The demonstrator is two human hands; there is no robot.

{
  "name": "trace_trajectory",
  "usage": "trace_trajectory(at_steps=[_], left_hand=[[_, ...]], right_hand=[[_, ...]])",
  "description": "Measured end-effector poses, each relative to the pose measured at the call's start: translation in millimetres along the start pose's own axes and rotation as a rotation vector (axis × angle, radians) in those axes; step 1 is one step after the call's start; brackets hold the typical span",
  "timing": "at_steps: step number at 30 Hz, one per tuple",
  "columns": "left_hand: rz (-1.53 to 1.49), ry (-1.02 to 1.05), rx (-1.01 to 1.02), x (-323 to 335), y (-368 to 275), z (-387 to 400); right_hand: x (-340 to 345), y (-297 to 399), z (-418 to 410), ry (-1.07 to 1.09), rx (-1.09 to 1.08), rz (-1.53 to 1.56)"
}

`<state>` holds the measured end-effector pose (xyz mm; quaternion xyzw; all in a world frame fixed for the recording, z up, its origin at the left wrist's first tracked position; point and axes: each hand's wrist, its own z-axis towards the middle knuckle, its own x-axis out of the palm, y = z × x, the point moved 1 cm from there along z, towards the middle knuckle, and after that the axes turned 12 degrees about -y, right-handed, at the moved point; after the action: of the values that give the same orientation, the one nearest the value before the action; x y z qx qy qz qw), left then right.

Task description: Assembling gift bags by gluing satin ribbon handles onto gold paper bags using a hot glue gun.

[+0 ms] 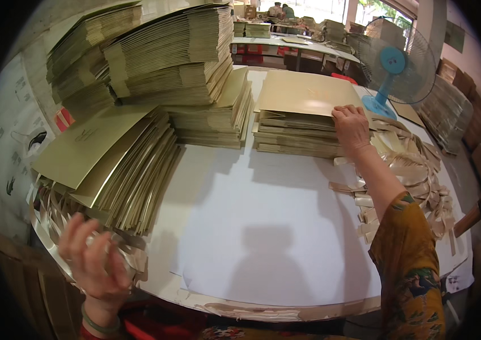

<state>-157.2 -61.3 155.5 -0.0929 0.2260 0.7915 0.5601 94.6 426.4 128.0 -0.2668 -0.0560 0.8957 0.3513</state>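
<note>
My right hand rests its fingers on the near right edge of the top gold paper bag, which lies flat on a stack at the back right; whether it grips the bag cannot be told. At the lower left my left hand is raised, blurred, with its fingers apart and nothing seen in it. Just beyond it leans a pile of gold bags with ribbon handles hanging at the near end. Loose satin ribbons lie heaped to the right of my right forearm.
Tall stacks of folded gold bags stand at the back left. White sheeting covers the table. A blue fan stands at the back right. Farther off, two people are by other tables, and wrapped cartons stand at the right.
</note>
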Motion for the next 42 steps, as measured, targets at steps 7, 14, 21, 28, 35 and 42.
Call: trace_trajectory(at_steps=[7, 14, 21, 28, 35, 42], left_hand=[[-0.613, 0.134, 0.096, 60.3, -94.6, -6.0], [-0.92, 0.254, 0.135, 70.4, -196.5, -0.2], [-0.944, 1.222, 0.048, 74.9, -228.1, -25.7], [-0.918, 0.87, -0.021, 101.4, -229.4, -70.9], [-0.724, 0.332, -0.048, 127.6, -235.4, -87.0], [-0.866, 0.668, -0.597, 141.8, -172.9, -93.3]], right_hand=[[-105.7, 90.7, -31.4, -0.056, -0.175, 0.277], [-194.6, 152.7, -81.2, 0.014, -0.176, 0.408], [-218.3, 166.7, -120.0, 0.145, -0.21, 0.488], [-251.6, 171.0, -117.4, 0.046, -0.058, 0.464], [-248.7, 220.5, -142.9, 0.101, 0.253, 0.675], [-159.9, 168.7, -190.2, 0.713, 0.542, 0.143]])
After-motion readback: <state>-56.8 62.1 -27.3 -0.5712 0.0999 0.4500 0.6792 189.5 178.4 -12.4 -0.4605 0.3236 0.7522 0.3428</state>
